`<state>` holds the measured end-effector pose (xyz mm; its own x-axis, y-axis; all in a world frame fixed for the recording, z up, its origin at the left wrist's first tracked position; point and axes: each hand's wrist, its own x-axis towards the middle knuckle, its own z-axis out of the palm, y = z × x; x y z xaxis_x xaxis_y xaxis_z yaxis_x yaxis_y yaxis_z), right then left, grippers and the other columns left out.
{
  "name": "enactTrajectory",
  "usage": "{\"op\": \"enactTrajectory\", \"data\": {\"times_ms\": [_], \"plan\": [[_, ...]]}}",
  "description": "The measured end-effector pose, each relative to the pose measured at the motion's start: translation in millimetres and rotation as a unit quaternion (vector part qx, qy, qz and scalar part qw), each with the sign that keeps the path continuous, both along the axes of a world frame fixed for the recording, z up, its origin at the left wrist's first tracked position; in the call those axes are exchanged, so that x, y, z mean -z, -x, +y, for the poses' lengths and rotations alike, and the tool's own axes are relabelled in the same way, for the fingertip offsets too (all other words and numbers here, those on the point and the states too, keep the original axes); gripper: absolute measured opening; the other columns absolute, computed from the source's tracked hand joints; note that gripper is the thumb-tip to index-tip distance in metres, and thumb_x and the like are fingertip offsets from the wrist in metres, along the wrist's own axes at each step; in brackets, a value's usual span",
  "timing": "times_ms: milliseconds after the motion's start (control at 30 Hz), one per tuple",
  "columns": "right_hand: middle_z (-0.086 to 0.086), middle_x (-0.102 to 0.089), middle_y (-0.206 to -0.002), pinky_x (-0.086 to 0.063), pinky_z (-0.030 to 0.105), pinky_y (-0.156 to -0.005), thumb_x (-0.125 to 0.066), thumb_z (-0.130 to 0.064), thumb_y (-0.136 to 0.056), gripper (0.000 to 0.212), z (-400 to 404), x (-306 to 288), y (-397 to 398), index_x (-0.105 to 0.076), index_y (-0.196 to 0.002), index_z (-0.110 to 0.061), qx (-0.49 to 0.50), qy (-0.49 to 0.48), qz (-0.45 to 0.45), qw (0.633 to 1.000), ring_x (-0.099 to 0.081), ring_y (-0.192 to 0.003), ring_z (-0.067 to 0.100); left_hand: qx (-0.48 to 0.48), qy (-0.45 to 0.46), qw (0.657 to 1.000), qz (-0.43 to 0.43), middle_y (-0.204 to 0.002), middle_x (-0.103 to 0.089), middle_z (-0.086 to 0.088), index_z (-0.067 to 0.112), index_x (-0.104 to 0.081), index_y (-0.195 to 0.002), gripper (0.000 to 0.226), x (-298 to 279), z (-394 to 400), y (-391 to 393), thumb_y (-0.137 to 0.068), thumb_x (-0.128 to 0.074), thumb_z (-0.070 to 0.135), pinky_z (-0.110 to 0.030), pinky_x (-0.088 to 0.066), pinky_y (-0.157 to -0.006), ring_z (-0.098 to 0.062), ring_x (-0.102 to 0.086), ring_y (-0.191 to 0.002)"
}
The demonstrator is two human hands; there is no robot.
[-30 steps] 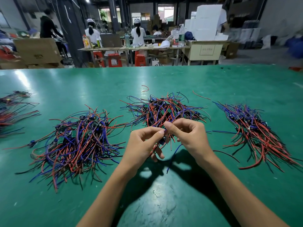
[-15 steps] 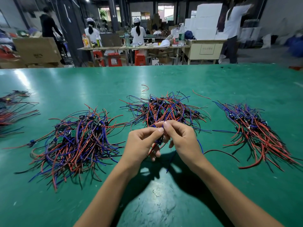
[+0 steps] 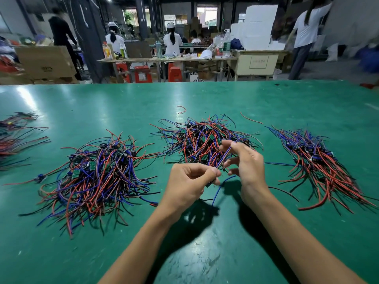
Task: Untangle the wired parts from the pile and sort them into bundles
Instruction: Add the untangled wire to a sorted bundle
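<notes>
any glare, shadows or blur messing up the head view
Head view: pale glare streaks on the green table at far left; dark arm shadows fall on it below the left hand and right hand; the walking person at top right is motion-blurred; wide-angle bowing at the edges; wire piles stay sharp.

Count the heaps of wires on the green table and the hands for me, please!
Heaps of wires: 4 (left edge, left, middle, right)
Hands: 2 (left hand, right hand)
Total: 6
</notes>
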<state>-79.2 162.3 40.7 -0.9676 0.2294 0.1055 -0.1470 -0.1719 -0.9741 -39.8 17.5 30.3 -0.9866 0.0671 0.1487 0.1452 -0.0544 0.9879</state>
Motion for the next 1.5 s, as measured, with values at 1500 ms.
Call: {"op": "enactTrajectory", "data": {"times_ms": [1500], "plan": [[0.001, -0.070, -0.068, -0.032, 0.017, -0.040, -0.075, -0.036, -0.080, 0.018, -24.4, -2.2, -24.1, -0.076, -0.082, -0.018, -0.064, 0.040, 0.068, 0.995, -0.040, -0.042, 0.008, -0.005, -0.151, 0.982, -0.115, -0.115, -0.075, 0.006, 0.020, -0.075, -0.108, 0.043, -20.8, -24.0, 0.1, -0.075, -0.072, 0.047, -0.024, -0.049, -0.073, -0.007, -0.062, -0.061]]}}
